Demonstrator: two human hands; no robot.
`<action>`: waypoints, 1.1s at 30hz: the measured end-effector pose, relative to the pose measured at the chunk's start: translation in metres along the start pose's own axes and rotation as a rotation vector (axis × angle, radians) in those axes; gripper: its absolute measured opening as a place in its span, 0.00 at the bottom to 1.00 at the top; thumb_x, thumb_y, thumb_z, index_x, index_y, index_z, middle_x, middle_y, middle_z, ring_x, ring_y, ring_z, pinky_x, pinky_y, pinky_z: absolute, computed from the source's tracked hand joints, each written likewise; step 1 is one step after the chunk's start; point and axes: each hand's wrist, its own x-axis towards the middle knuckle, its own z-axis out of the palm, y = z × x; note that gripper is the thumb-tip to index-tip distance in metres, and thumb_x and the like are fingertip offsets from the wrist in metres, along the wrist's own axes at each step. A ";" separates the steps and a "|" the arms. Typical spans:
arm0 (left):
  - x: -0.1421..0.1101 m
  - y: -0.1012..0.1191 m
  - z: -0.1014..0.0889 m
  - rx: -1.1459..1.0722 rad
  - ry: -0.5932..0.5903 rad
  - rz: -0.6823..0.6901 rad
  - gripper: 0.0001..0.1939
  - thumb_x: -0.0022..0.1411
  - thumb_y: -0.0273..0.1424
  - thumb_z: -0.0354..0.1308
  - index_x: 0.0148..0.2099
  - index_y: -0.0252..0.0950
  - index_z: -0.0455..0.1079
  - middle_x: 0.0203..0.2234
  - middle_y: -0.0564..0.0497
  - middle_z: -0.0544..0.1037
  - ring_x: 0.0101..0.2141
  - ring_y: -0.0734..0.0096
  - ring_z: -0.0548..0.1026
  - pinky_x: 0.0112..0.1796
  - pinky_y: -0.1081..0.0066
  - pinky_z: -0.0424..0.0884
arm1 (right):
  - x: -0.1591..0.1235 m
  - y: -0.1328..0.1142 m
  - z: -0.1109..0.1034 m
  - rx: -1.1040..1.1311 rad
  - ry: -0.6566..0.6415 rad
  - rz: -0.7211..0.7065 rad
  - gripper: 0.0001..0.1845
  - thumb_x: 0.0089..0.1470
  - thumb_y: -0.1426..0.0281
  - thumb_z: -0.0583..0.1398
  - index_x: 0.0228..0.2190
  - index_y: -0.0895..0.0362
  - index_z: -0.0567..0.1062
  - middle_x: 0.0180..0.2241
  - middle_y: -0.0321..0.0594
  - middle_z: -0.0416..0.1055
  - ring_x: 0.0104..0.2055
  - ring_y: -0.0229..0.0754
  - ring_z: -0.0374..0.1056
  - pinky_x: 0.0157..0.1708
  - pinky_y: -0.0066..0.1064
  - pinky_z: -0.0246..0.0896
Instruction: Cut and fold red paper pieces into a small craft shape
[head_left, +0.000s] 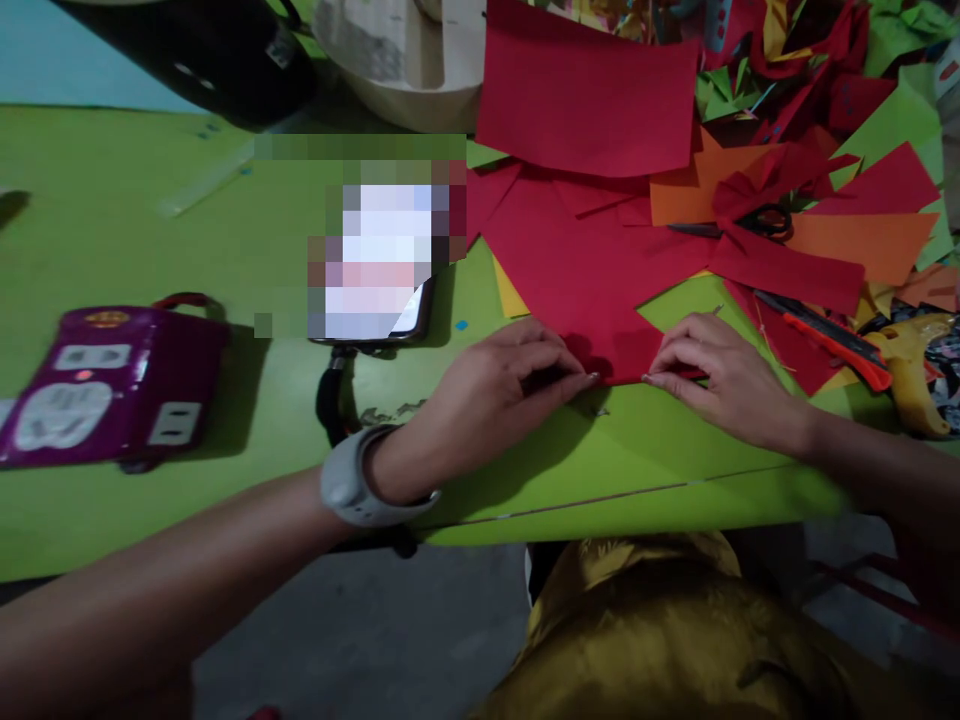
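Observation:
A sheet of red paper (592, 270) lies on the green table, its near edge turned up into a narrow fold. My left hand (517, 385), with a grey watch (356, 480) on the wrist, pinches the left part of that edge between thumb and fingers. At the edge's right part, my right hand (701, 375) pinches the same sheet. The two hands are a short gap apart. Behind the sheet lie more red pieces, including a larger red sheet (585, 90). Black-handled scissors (765, 222) rest on the papers to the right.
A lit phone (409, 310), partly pixelated, lies left of the paper. Further left sits a purple power socket box (142, 380). A red-and-black cutter (832, 345) and a yellow tool (919, 370) are at right. A white bowl (412, 95) and dark container (217, 60) stand behind.

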 end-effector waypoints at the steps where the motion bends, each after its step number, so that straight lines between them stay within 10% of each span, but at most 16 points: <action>1: 0.000 0.000 -0.001 -0.014 -0.005 -0.019 0.12 0.73 0.37 0.58 0.38 0.39 0.78 0.33 0.49 0.79 0.34 0.66 0.78 0.35 0.67 0.75 | 0.001 0.000 -0.002 0.011 -0.011 0.040 0.08 0.67 0.68 0.61 0.36 0.54 0.79 0.39 0.41 0.75 0.45 0.45 0.71 0.46 0.39 0.65; 11: -0.004 -0.003 -0.017 0.219 -0.066 -0.016 0.19 0.73 0.45 0.53 0.38 0.38 0.77 0.32 0.48 0.78 0.33 0.61 0.78 0.36 0.60 0.74 | 0.004 0.002 -0.006 0.052 -0.037 0.197 0.06 0.62 0.68 0.65 0.32 0.53 0.80 0.36 0.40 0.74 0.43 0.46 0.70 0.43 0.40 0.65; 18: -0.019 0.010 0.002 0.359 -0.200 0.476 0.26 0.77 0.21 0.44 0.72 0.36 0.60 0.67 0.41 0.71 0.66 0.59 0.70 0.65 0.58 0.68 | 0.005 0.002 -0.004 0.019 -0.030 0.193 0.06 0.61 0.67 0.65 0.31 0.53 0.80 0.36 0.39 0.74 0.43 0.46 0.70 0.43 0.41 0.64; 25: -0.023 0.009 0.021 0.307 -0.276 0.424 0.41 0.77 0.48 0.50 0.79 0.28 0.44 0.73 0.33 0.57 0.72 0.51 0.58 0.71 0.53 0.56 | 0.004 0.002 -0.003 0.015 -0.024 0.197 0.06 0.62 0.67 0.65 0.32 0.52 0.80 0.36 0.40 0.74 0.45 0.47 0.70 0.47 0.45 0.64; 33: -0.025 0.007 0.020 0.337 -0.315 0.397 0.42 0.78 0.52 0.44 0.79 0.27 0.43 0.74 0.33 0.55 0.73 0.50 0.55 0.71 0.53 0.54 | 0.004 0.005 -0.004 0.005 -0.029 0.188 0.07 0.62 0.66 0.65 0.31 0.53 0.79 0.37 0.40 0.74 0.44 0.47 0.70 0.46 0.42 0.64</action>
